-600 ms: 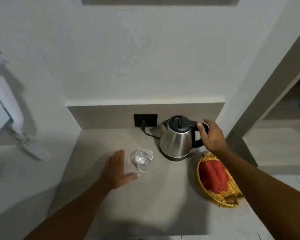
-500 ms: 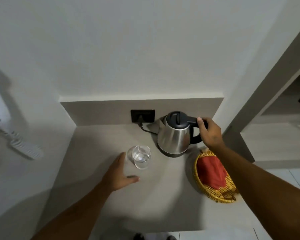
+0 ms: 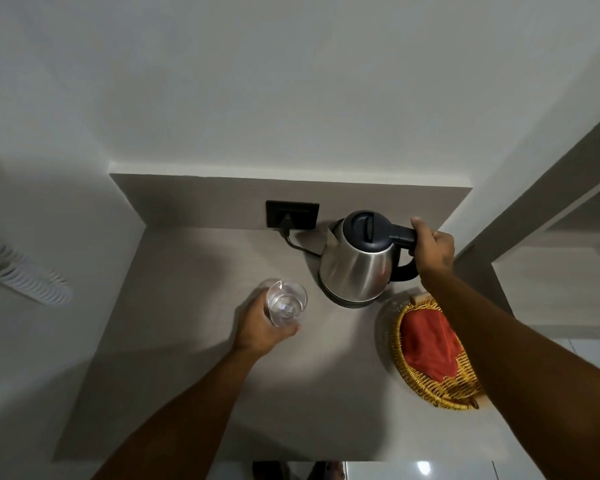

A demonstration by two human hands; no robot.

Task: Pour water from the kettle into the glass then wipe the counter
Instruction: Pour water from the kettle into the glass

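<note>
The grey counter (image 3: 187, 375) sits in a pale alcove, walled at the back and left, open toward me. I have the left hand (image 3: 260, 329) wrapped around the glass (image 3: 286, 303), which stands just left of the kettle (image 3: 357, 268); a little water seems to lie in its bottom, though I can't be sure. My right hand (image 3: 433, 249) is closed on the kettle's black handle, and the kettle appears to sit on its base, cord running to the wall socket (image 3: 291, 214). So I judge pouring not yet begun and wiping wholly ahead. The red cloth (image 3: 426, 341) waits in the wicker basket (image 3: 430, 389) near the counter's right edge. Open counter lies in front of the glass; the back wall crowds the kettle.
</note>
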